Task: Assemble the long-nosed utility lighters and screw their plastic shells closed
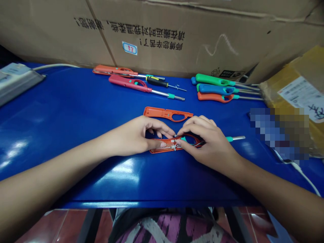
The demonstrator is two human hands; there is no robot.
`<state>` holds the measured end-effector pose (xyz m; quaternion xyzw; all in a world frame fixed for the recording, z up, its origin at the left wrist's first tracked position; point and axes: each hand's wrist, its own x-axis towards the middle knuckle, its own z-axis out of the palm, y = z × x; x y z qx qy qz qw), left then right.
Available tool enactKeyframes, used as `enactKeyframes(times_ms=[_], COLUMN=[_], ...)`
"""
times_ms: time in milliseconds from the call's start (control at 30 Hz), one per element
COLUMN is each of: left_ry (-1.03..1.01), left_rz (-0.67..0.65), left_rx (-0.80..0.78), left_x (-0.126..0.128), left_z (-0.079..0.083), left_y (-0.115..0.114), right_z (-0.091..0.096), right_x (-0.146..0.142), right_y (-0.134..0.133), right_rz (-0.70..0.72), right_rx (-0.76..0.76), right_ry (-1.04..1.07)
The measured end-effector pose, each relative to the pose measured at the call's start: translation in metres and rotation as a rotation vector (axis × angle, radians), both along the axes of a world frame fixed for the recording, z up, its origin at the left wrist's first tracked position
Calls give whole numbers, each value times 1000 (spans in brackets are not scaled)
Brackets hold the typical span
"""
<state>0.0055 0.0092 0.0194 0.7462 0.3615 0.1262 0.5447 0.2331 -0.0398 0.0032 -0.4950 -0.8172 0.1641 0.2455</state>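
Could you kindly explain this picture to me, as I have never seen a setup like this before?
There is no machine here: a person works with two bare hands, seen from a camera on their own head, looking forward and down. The left hand and right hand both hold an open lighter, its inner parts showing between the thumbs. On the blue table, just beyond them, lies a loose orange shell. Farther back are a screwdriver and a red lighter; to their right, a green lighter and a blue lighter. Behind stands a cardboard box with upside-down writing.
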Motion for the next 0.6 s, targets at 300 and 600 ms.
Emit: enactKeyframes(times_ms=[300,600], left_ry=[-17,330], left_rz=[208,187], left_rx=[333,882], left_x=[-7,-18], left_z=[6,-20], left_y=[9,30], right_z=[11,17], right_x=[30,40], right_y=[14,9], right_rz=[-45,243], right_rx=[20,-142], right_ry=[78,-120])
